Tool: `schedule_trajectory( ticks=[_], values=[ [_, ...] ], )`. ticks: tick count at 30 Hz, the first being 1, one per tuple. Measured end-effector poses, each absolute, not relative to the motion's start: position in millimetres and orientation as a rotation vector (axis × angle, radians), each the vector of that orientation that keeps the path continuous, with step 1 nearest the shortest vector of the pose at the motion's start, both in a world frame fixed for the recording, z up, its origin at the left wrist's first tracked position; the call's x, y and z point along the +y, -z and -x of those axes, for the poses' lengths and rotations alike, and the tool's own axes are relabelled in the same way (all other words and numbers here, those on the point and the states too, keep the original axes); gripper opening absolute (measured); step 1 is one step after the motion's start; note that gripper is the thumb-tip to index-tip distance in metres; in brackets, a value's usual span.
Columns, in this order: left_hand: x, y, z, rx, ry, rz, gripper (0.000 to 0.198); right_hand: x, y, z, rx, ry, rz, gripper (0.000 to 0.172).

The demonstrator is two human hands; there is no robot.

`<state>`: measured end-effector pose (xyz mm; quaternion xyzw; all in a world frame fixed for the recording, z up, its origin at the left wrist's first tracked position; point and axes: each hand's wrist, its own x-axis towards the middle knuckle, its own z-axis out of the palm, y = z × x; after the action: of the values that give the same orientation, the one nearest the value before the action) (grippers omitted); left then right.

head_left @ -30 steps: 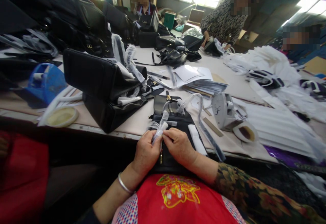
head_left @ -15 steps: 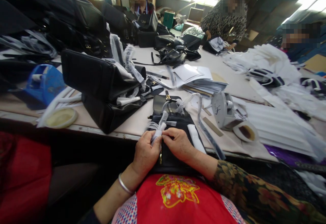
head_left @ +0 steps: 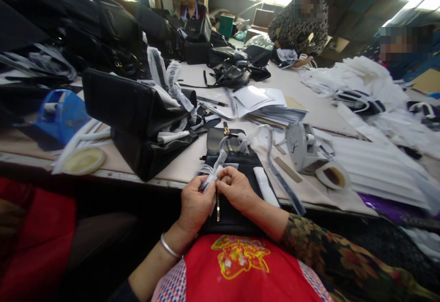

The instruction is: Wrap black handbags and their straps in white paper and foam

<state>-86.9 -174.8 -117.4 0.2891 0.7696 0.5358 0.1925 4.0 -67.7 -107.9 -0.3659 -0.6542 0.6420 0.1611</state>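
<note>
Here, the grip is a two-handed pinch: the left hand [head_left: 194, 203] and the right hand [head_left: 237, 192] meet fingertip to fingertip, each closed tight on a clear plastic strip [head_left: 210, 177] that crinkles up between them. Just under the pinch hangs a gold zipper pull [head_left: 217, 205], set in the front of a black bag [head_left: 231, 217] that lies over the near edge of the table [head_left: 185, 162] and dips toward the person's lap. By the look of it, the step in hand is fitting the strip about the bag's hardware. Going on with it would call for a steady hold in one hand while the other works the thin film, which looks slippery and apt to spring loose. A white roll [head_left: 266, 187] lies on the bag just beside the right hand. Farther toward the right edge stands a grey tape dispenser [head_left: 302, 148], and stacked black handbags [head_left: 137, 118] sit to the left.
</note>
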Motion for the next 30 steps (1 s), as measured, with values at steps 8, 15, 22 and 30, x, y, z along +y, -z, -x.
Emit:
schedule_trajectory(
  ticks=[8, 15, 22, 30],
  values=[
    [-176, 119, 89, 2.004, -1.543, -0.655, 0.030, -61, 100, -4, -1.825, -2.050, 1.298, 0.012],
    [-176, 112, 92, 1.756, -1.582, -0.406, 0.036, -59, 102, -1, -2.076, -1.789, 1.016, 0.024],
    [-173, 100, 93, 1.588, -1.585, -0.341, 0.038, -53, 97, -8, -2.233, -1.593, 0.808, 0.029],
    [-173, 101, 96, 1.345, -1.612, -0.310, 0.036, -47, 98, -11, -2.182, -1.633, 0.630, 0.017]
  ],
)
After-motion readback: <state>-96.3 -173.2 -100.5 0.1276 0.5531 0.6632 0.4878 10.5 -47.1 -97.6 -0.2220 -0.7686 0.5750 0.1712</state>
